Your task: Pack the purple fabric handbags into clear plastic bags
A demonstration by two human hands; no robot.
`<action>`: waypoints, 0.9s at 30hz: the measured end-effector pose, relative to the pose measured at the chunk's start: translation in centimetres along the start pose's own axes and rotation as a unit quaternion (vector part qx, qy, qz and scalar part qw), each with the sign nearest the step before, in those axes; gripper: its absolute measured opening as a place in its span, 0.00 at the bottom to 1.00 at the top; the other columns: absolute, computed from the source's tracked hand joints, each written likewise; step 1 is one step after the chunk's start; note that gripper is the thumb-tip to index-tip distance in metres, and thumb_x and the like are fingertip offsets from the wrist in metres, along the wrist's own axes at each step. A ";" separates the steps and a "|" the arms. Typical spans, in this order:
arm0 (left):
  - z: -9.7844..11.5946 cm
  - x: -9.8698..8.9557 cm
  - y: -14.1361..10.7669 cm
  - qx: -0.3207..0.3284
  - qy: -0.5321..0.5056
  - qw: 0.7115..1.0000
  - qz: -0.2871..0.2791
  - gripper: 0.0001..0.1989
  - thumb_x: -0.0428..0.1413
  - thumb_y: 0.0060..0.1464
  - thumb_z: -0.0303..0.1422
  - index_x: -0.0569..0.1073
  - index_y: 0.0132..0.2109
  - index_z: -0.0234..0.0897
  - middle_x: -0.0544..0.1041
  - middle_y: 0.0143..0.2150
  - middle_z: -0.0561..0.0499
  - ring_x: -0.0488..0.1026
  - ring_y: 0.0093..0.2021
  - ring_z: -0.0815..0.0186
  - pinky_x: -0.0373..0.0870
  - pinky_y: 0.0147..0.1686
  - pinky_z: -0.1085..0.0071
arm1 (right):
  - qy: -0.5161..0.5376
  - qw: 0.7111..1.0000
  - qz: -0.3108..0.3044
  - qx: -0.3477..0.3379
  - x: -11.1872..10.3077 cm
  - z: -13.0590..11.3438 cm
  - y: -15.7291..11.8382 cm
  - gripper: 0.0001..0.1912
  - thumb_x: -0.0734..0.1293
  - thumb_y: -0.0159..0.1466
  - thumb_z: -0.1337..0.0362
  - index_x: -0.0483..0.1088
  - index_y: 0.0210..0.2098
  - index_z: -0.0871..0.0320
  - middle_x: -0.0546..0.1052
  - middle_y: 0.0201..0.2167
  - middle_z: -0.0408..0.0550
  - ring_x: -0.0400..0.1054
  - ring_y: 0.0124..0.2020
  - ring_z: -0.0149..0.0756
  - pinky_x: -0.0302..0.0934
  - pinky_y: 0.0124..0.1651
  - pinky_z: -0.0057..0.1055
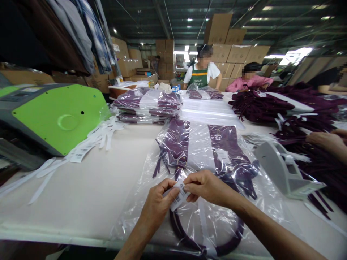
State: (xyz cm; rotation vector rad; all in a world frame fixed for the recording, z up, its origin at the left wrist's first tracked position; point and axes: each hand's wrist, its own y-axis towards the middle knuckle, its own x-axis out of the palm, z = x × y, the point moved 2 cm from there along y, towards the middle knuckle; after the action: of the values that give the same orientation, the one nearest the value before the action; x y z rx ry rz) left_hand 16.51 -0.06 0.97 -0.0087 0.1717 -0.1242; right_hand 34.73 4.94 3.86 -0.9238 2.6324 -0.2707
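Between my two hands is a small white barcode label [178,196], pinched at its edges. My left hand [157,202] grips its left side with thumb and fingers. At its upper right corner, my right hand [206,187] pinches it the same way. Beneath both hands lies a dark purple bag [173,139] inside a clear plastic bag [138,206]. A white paper band [200,148] wraps the bag's middle, and tassels hang at its sides. The looped purple handle [230,245] stretches toward the table's front edge.
A green and grey machine [59,115] stands at left, with white label strips [81,153] beside it. Packed purple bags [146,104] are stacked behind. At right are a grey tape dispenser [284,169], a purple pile [271,104] and another person's hand [322,141]. Other people stand across the table.
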 end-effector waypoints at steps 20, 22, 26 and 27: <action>-0.8 -0.7 0.3 0.015 -0.042 0.998 0.038 0.15 0.55 0.61 0.42 0.74 0.49 0.37 0.79 0.41 0.50 0.75 0.40 0.65 0.69 0.40 0.71 | 0.162 0.986 0.031 0.037 -1.7 0.6 0.4 0.19 0.72 0.57 0.50 0.73 0.35 0.61 0.79 0.33 0.48 0.75 0.28 0.34 0.70 0.30 0.31; -0.6 -0.7 0.5 0.019 -0.016 0.998 0.058 0.15 0.55 0.61 0.42 0.74 0.48 0.38 0.80 0.43 0.50 0.76 0.41 0.64 0.69 0.41 0.71 | 0.115 0.992 0.056 0.015 -1.4 0.6 0.4 0.17 0.75 0.55 0.55 0.74 0.38 0.60 0.79 0.32 0.46 0.74 0.28 0.33 0.68 0.31 0.30; -0.1 -0.5 0.9 0.027 0.014 0.998 0.057 0.14 0.54 0.62 0.42 0.75 0.47 0.39 0.81 0.42 0.51 0.76 0.40 0.64 0.69 0.41 0.71 | -0.016 0.988 0.138 -0.072 -0.6 -0.2 0.5 0.09 0.73 0.56 0.61 0.77 0.36 0.57 0.79 0.32 0.44 0.71 0.32 0.30 0.62 0.34 0.26; -0.1 -0.5 1.0 0.027 0.012 0.998 0.053 0.14 0.54 0.62 0.43 0.75 0.47 0.40 0.81 0.43 0.50 0.77 0.41 0.64 0.70 0.41 0.71 | -0.028 0.985 0.150 -0.074 -0.5 -0.3 0.6 0.07 0.72 0.58 0.61 0.77 0.35 0.57 0.79 0.31 0.43 0.70 0.31 0.30 0.61 0.34 0.26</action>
State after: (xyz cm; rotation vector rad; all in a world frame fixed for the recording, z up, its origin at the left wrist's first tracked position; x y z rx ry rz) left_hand 16.11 1.04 0.96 0.0558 0.1922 -0.0226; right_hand 34.61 5.79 4.12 -0.5545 2.7190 0.0261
